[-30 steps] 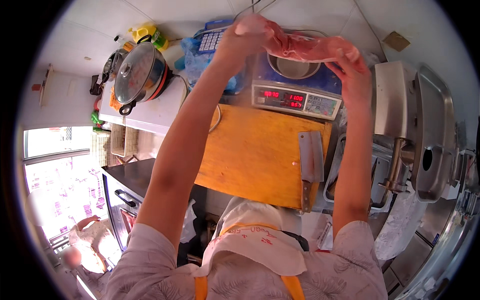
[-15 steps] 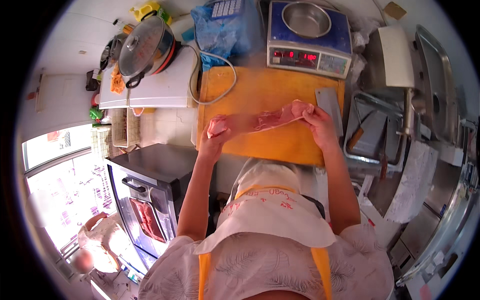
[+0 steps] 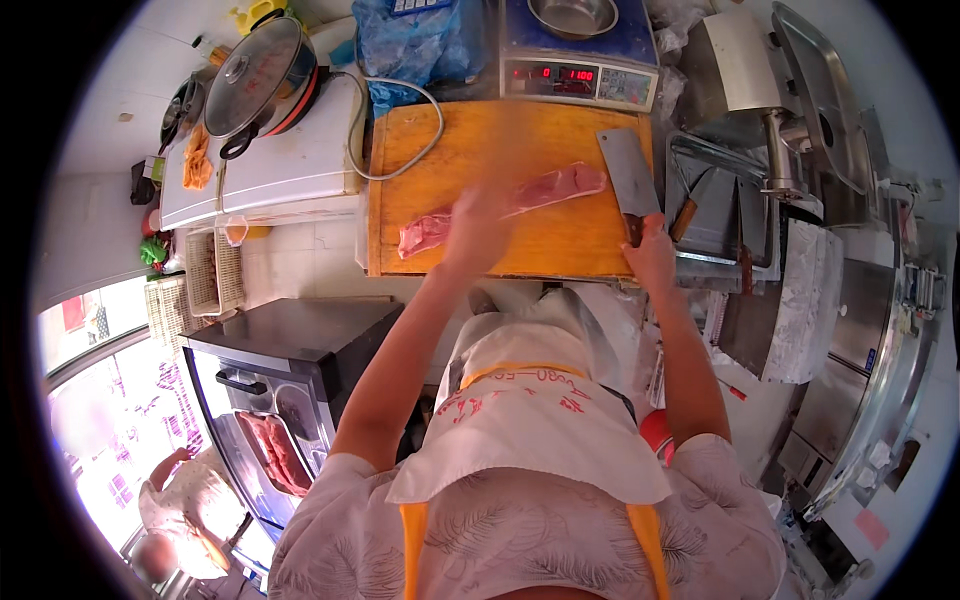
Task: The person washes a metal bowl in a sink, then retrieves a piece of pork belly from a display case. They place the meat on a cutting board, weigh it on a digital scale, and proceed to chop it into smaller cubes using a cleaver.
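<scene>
A long strip of raw meat (image 3: 560, 187) lies slantwise across the orange wooden cutting board (image 3: 520, 250). My left hand (image 3: 478, 228) is over the middle of the strip, covering part of it; motion and a hazy patch blur its fingers, so their pose is unclear. At the board's right edge lies a cleaver (image 3: 628, 172) with a broad grey blade, its handle toward me. My right hand (image 3: 652, 255) is closed around that dark handle.
A digital scale (image 3: 580, 78) with a steel bowl (image 3: 572, 16) stands behind the board. On the right are a metal tray (image 3: 722, 210) with knives and a meat grinder (image 3: 785, 150). A lidded pan (image 3: 258, 78) sits at left, and a grey cable (image 3: 440, 125) overlaps the board. Another person (image 3: 190, 510) is at lower left.
The meat strip, held between both hands before, now lies on the board. My right hand has moved down and right onto the cleaver's handle; my left has shifted right, over the meat.
</scene>
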### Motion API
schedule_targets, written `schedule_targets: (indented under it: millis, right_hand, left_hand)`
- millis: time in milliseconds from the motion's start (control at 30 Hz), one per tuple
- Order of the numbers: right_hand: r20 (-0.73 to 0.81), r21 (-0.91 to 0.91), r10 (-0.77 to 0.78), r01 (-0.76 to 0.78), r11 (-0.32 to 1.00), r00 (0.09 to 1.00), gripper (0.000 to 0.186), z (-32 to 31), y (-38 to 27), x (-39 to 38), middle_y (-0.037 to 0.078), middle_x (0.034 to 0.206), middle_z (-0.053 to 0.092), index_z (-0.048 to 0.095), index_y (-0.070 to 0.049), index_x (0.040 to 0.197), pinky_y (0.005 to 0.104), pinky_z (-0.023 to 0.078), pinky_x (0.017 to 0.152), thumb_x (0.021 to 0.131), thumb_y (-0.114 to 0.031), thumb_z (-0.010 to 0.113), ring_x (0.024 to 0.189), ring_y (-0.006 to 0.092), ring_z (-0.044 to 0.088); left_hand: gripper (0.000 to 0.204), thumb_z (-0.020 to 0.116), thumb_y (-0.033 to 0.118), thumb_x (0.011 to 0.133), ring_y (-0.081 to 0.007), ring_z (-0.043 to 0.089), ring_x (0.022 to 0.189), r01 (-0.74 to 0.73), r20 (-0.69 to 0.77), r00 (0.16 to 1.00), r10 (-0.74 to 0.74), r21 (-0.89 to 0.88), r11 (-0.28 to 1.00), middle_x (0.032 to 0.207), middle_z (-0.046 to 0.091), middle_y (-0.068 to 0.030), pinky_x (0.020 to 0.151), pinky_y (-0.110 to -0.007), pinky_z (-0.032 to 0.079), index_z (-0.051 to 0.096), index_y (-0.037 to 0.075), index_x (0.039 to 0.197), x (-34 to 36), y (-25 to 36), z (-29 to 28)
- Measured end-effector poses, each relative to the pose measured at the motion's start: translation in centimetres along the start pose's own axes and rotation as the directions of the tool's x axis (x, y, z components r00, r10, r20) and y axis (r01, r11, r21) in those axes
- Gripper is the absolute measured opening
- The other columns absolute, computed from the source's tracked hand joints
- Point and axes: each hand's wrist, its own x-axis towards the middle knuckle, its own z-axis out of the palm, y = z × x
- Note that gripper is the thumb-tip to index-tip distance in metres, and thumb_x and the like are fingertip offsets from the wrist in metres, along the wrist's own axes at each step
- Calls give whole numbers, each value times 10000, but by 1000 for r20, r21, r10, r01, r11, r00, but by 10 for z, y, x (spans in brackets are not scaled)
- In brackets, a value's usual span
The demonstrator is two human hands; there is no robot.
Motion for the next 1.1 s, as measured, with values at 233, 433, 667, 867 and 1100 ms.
schedule_targets:
  millis: [233, 433, 667, 867, 1100]
  right_hand:
    - [70, 264, 62, -78, 961, 996, 667, -24, 30, 22, 289, 1212, 623, 400, -18, 1273, 529, 506, 935, 777, -155, 825, 1120, 481, 629]
    - [-27, 324, -32, 39, 945, 999, 570, -7, 39, 26, 274, 1119, 670, 412, -49, 1326, 532, 520, 873, 893, -183, 758, 1035, 471, 663]
    - [-43, 609, -54, 69, 790, 998, 391, -32, 29, 18, 170, 920, 703, 568, -51, 1299, 440, 529, 728, 977, -219, 714, 834, 323, 696]
    - [236, 848, 80, -246, 469, 968, 277, -63, 10, 1, 11, 729, 580, 600, -22, 1266, 269, 375, 503, 1056, -199, 633, 563, 53, 484]
    - [249, 766, 66, -238, 596, 966, 187, -53, -6, -18, -4, 643, 515, 573, -22, 1071, 271, 343, 422, 1067, -205, 610, 444, 71, 439]
  left_hand:
    - [500, 804, 163, 818, -396, 564, 1210, 110, 315, 927, -201, 283, 953, 1241, 611, -154, 1009, -506, 464, 592, 76, 1263, 51, 14, 58]
    - [434, 814, 135, 794, -394, 631, 1110, 213, 385, 877, -286, 221, 952, 1171, 667, -172, 954, -472, 517, 650, 66, 1191, 81, 32, 49]
    - [436, 858, 109, 777, -263, 718, 1004, 605, 668, 621, -411, -74, 793, 1046, 724, -161, 862, -360, 561, 697, 34, 1176, 122, -2, 17]
    - [521, 818, 119, 850, -341, 655, 1099, 346, 247, 880, -406, 252, 904, 1178, 660, -149, 953, -432, 523, 639, 107, 1339, 110, -44, 22]
    - [627, 831, 205, 826, -383, 569, 1200, 89, 256, 950, -179, 327, 941, 1253, 620, -158, 1016, -495, 468, 606, 143, 1408, 14, -53, -23]
